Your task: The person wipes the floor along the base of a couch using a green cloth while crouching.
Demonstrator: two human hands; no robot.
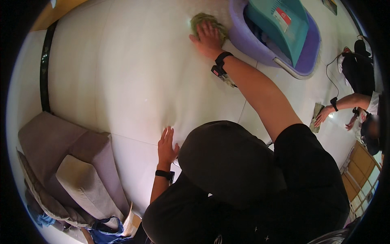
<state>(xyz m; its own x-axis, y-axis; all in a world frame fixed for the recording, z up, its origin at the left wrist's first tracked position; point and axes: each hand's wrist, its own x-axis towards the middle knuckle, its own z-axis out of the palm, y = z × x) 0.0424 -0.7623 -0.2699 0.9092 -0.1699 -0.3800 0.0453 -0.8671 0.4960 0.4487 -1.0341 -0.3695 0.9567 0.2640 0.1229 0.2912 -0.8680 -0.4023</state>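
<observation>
My right hand [208, 39] lies spread on a crumpled olive-green cloth [201, 18], pressing it against the pale tiled floor [137, 76]. The cloth is just left of a purple plastic bucket [239, 33]. Nearer my body, my left hand [167, 146] rests on the floor with nothing in it, its thumb apart from the fingers. Black bands are on both wrists, with a small device beside the right one. A dark cap and black shirt fill the lower middle of the head view.
A teal dustpan [297, 36] stands in the bucket. At the right, another person reaches down to a greenish cloth [317, 117] on the floor, near a thin cable [327, 68]. A grey-brown sofa [51, 143] stands at the lower left, with blue fabric [105, 235] at its foot.
</observation>
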